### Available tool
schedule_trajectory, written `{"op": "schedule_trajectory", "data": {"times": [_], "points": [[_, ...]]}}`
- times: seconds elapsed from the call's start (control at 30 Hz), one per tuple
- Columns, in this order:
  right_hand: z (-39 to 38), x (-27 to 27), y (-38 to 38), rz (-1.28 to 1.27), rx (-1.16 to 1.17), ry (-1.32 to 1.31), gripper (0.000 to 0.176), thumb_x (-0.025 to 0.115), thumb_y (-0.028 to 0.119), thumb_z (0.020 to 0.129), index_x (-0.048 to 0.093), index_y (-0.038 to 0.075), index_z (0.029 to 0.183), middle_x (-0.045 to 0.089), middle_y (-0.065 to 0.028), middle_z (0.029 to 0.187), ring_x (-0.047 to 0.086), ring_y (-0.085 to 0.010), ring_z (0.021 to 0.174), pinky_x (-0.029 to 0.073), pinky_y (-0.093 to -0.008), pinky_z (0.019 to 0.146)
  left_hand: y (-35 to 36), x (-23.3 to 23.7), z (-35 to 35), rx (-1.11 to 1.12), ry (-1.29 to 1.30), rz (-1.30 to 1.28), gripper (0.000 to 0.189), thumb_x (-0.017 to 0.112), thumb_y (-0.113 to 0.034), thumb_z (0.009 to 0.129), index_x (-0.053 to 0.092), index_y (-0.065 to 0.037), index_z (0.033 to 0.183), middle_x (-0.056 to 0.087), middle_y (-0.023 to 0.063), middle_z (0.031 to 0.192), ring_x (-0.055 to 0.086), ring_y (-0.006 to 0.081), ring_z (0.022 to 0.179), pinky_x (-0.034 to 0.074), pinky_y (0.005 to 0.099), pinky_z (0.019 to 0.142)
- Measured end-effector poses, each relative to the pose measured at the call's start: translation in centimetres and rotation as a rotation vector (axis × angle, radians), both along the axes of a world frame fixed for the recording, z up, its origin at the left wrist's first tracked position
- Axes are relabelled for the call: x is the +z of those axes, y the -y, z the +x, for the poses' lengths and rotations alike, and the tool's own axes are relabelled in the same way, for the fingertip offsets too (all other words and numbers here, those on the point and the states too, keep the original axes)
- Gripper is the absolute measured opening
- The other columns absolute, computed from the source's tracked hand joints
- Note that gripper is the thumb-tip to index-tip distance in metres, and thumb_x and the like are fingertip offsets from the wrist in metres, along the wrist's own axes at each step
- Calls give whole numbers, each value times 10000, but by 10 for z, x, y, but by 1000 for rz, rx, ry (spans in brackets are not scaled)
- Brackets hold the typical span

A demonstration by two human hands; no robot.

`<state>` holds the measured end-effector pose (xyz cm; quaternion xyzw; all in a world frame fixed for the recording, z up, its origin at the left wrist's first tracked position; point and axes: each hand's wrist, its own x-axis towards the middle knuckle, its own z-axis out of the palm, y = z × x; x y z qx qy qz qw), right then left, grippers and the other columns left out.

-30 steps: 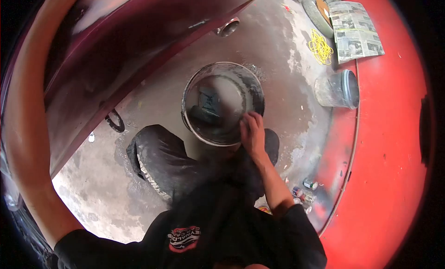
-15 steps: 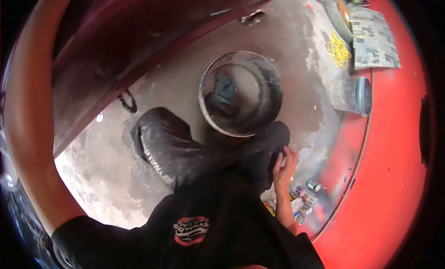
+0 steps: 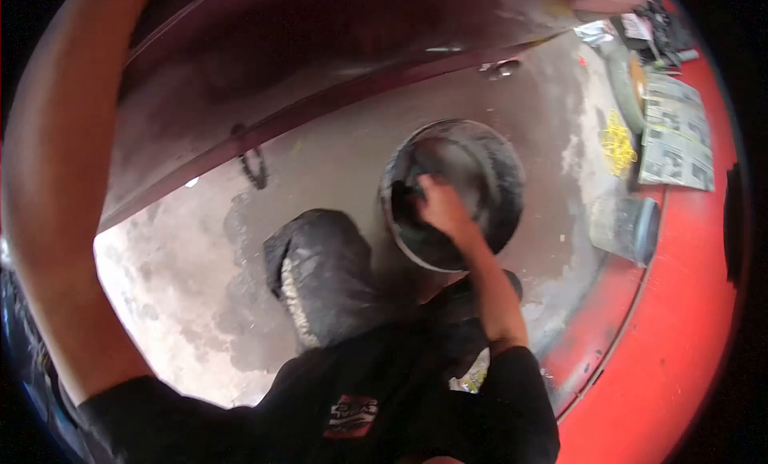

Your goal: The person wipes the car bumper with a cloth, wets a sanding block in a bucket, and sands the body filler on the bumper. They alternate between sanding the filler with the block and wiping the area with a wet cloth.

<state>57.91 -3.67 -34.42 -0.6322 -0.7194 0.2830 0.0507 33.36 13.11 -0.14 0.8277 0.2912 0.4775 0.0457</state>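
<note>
My right hand [image 3: 438,200] reaches down into a round bucket [image 3: 512,216] with a pale, worn rim, standing on the floor before my knees. Its fingers are bent around a dark, limp cloth [image 3: 406,198] at the bucket's left inner side; blur hides the fingertips. My left arm [image 3: 60,184] stretches up along the left side, and its hand is beyond the top of the view. Above the bucket hangs the dark maroon car body panel [image 3: 320,48].
A red surface [image 3: 640,344] runs down the right, with newspaper [image 3: 678,136], yellow cord [image 3: 618,144] and a clear tub [image 3: 620,228] beside it. A black ring-shaped piece [image 3: 254,168] lies by the panel's lower edge. The floor [image 3: 200,296] has wet patches.
My right hand has moved from beside my right knee into the bucket, onto the cloth. The view has shifted, so the bucket sits lower and further right. My left arm stays raised.
</note>
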Motion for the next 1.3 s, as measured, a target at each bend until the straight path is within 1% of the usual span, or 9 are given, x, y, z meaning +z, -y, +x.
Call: {"op": "schedule_trajectory", "data": {"times": [0.17,0.27,0.4,0.43,0.5,0.6,0.67,0.93,1.3], "points": [[-12,5,31,346,-107,-215,370,707,286,982,653,71,1278,656,-217,1193,676,-436,1039,558,-497,894,-6,-35,2,-9,-6,-39,350,724,-282,995,705,-11,1217,752,84,921,726,145,840,580,304,739],[3,64,75,551,-326,-311,274,732,137,960,679,63,1219,661,-205,1119,682,-390,997,559,-439,840,-15,-50,6,-8,-14,-81,349,724,-281,995,705,-13,1217,751,83,922,724,145,840,580,305,739],[55,95,211,735,-827,7,196,708,66,953,701,42,1147,679,-186,1012,681,-380,945,550,-413,809,-14,-58,10,-12,-30,-108,347,726,-280,994,705,-14,1217,749,82,923,721,145,841,579,306,740],[67,84,258,728,-1008,57,113,643,37,976,698,9,1071,669,-201,920,667,-331,816,532,-403,747,-13,-60,10,-11,-32,-112,347,726,-280,994,705,-15,1217,749,82,923,720,145,841,579,307,741],[86,49,382,111,-1273,314,203,604,175,987,701,23,1082,680,-233,866,683,-399,812,544,-492,770,-10,-66,6,-3,-38,-116,346,726,-279,994,705,-15,1218,748,81,924,719,145,841,579,308,741],[36,-12,567,-746,-1095,79,297,615,255,1000,660,-35,957,676,-263,842,699,-372,813,535,-466,723,-5,-74,1,2,-33,-113,346,727,-279,994,705,-17,1218,746,81,924,717,145,842,579,309,742],[-21,-21,631,-990,-1112,-83,293,615,252,1002,661,-34,956,675,-256,837,696,-364,805,533,-460,716,3,-82,-5,6,-22,-111,345,728,-278,994,705,-17,1218,745,80,925,716,145,842,578,309,742],[-46,-6,633,-845,-1320,-267,279,615,239,1008,663,-30,953,671,-227,815,686,-331,775,526,-436,689,107,-138,-65,15,-40,-214,342,730,-277,993,706,-20,1219,742,78,926,711,144,843,577,312,744],[-15,15,589,-875,-1271,-365,260,615,222,1018,667,-23,948,665,-189,786,672,-285,733,517,-403,653,304,-262,-183,303,-266,-910,339,733,-274,991,706,-25,1220,737,75,929,704,144,845,576,317,747]]}}
